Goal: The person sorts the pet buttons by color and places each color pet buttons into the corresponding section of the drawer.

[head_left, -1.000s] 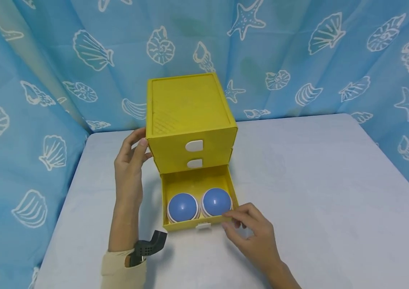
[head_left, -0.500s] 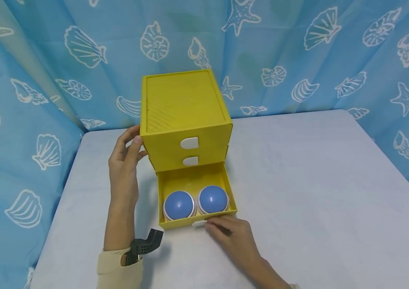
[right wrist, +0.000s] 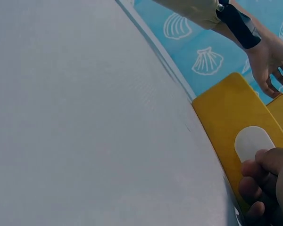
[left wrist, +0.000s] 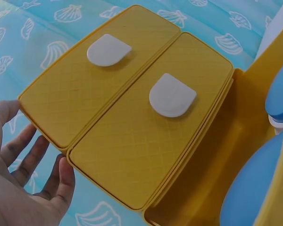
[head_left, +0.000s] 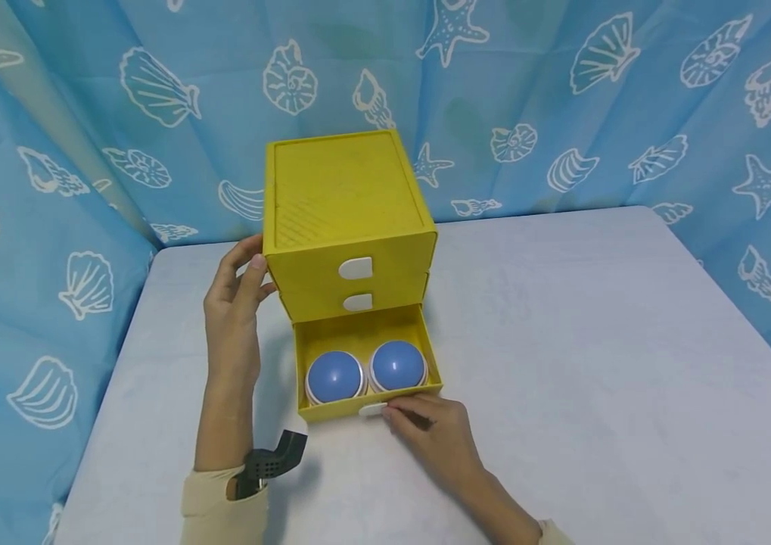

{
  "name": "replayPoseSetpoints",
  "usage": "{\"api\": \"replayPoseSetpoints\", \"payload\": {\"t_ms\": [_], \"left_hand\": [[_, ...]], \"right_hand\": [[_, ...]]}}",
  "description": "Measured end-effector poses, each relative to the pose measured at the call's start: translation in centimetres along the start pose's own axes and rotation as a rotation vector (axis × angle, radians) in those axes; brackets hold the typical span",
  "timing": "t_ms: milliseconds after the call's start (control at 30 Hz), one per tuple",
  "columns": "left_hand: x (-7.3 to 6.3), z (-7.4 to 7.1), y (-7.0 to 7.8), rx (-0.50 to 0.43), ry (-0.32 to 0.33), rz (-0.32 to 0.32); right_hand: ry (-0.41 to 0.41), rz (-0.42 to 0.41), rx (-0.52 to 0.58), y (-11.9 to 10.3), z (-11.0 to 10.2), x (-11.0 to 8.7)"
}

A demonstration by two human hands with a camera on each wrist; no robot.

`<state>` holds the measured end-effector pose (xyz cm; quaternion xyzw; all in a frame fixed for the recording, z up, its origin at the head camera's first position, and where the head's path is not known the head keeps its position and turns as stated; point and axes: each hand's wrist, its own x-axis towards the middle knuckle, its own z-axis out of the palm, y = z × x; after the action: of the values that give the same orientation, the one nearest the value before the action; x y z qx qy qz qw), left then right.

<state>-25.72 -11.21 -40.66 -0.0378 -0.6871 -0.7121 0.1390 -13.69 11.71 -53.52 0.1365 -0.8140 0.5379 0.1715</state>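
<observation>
A yellow drawer cabinet (head_left: 344,189) stands on the white table. Its bottom drawer (head_left: 331,409) is pulled out, and two blue domed round things, one left (head_left: 335,376) and one right (head_left: 399,365), sit inside with white rims. My right hand (head_left: 436,431) pinches the white drawer handle (right wrist: 252,143) at the drawer's front; its other fingers are curled in the right wrist view. At the cabinet's left side, my left hand (head_left: 235,303) rests with fairly straight fingers, its thumb by the front corner.
Two closed upper drawers bear white handles, upper (left wrist: 108,49) and lower (left wrist: 172,94). A blue curtain (head_left: 528,91) with shell prints hangs behind and to the left. White tabletop (head_left: 562,341) stretches to the right. A black strap device (head_left: 272,462) is on the left wrist.
My right hand moved left from the drawer's front right corner to the handle and took hold of it. The drawer has since slid slightly inward. My left hand stays at the cabinet's side.
</observation>
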Motion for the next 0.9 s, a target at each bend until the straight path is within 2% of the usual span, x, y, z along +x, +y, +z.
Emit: {"api": "replayPoseSetpoints", "payload": {"t_ms": [200,467,900], "left_hand": [[0.0,0.2,0.0,-0.013,-0.012,0.013],[0.1,0.1,0.2,-0.009,0.0,0.008],[0.0,-0.1,0.1,-0.034,0.009,-0.002]], "right_hand": [[0.007,0.038,0.017,0.0,0.0,0.2],[0.006,-0.001,-0.018,0.2,0.0,0.8],[-0.005,0.023,-0.002,0.4,0.2,1.5]]}}
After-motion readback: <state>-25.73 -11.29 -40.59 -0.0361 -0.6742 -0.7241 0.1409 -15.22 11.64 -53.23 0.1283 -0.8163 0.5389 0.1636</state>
